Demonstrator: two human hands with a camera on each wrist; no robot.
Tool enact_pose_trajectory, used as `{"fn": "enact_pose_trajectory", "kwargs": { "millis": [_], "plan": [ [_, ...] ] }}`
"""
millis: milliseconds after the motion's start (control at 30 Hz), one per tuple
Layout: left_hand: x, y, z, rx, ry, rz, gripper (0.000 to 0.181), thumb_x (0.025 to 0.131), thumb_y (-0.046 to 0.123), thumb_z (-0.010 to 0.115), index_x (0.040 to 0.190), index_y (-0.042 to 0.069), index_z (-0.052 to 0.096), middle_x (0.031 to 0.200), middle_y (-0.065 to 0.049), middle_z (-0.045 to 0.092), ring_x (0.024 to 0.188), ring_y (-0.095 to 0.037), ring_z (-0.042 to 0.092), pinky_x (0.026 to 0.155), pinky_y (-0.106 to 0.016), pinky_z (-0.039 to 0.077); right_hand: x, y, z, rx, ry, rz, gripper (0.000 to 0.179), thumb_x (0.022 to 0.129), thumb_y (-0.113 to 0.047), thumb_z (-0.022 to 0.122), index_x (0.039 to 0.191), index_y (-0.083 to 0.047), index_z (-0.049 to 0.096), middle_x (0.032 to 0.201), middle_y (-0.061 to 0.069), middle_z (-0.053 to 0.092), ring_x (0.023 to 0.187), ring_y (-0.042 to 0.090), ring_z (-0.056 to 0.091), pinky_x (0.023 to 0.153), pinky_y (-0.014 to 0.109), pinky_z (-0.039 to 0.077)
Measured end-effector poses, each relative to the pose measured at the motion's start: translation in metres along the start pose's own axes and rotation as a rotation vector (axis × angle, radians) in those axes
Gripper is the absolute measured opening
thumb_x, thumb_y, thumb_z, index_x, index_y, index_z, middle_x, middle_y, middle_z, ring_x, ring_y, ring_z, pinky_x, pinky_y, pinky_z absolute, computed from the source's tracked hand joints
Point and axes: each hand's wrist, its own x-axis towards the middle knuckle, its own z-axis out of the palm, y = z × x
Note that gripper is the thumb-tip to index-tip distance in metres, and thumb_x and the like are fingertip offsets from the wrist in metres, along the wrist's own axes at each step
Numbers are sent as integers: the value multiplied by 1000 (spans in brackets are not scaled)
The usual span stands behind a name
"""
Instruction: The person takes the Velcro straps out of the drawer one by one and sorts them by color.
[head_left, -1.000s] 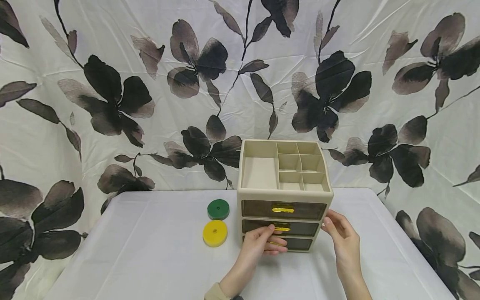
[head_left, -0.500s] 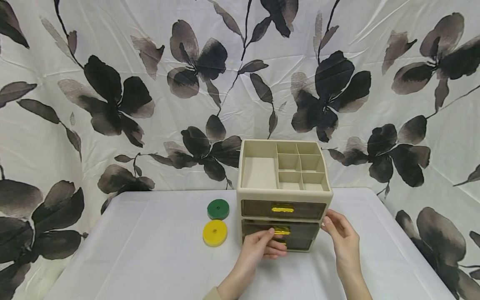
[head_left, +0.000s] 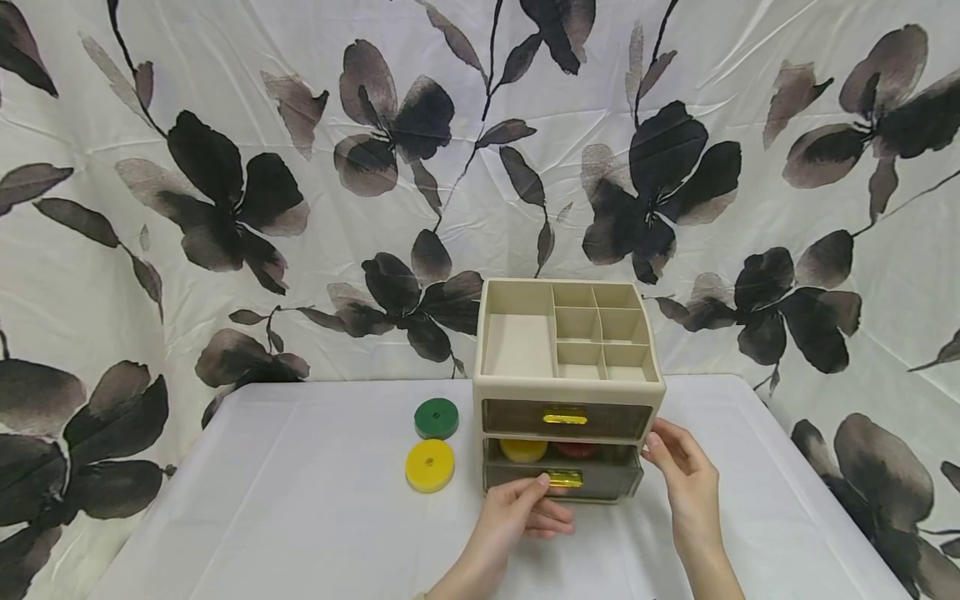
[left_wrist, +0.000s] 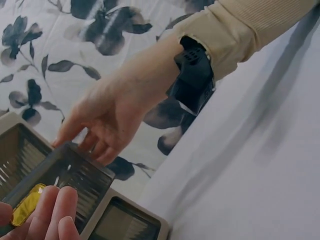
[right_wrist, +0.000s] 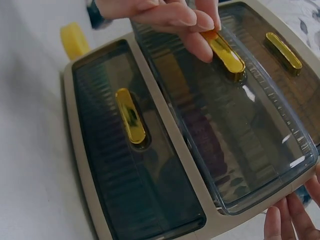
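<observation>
The left hand (head_left: 517, 510) clamps its fingers on the handle (head_left: 566, 479) of the middle drawer (head_left: 609, 482) (partly out); the right hand's (head_left: 686, 475) loose fingers touch the box (head_left: 570, 387).

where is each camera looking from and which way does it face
Head: worn on the head, facing forward and down at the table and organizer; left hand and right hand show.
Left wrist: on that wrist, facing the middle drawer; left fingers at lower left, right arm with tan sleeve beyond.
Right wrist: on that wrist, facing the organizer's front; left hand at top, right fingers at lower right.
Shared: both wrist views show the middle drawer and its gold handle.
</observation>
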Motion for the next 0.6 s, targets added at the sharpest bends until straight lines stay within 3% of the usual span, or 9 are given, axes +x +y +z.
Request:
{"fn": "enact_pose_trajectory", "kwargs": {
  "millis": [600],
  "plan": [
    [-24, -11, 0, 22, -91, -34, 43, 97, 38, 52, 111, 1, 69, 88, -14, 75, 75, -18, 74, 69, -29, 59, -1, 0, 0, -1, -12, -15, 29, 93, -16, 62, 118, -1, 60, 101, -13, 67, 93, 0, 64, 81, 16, 53]
  ]
}}
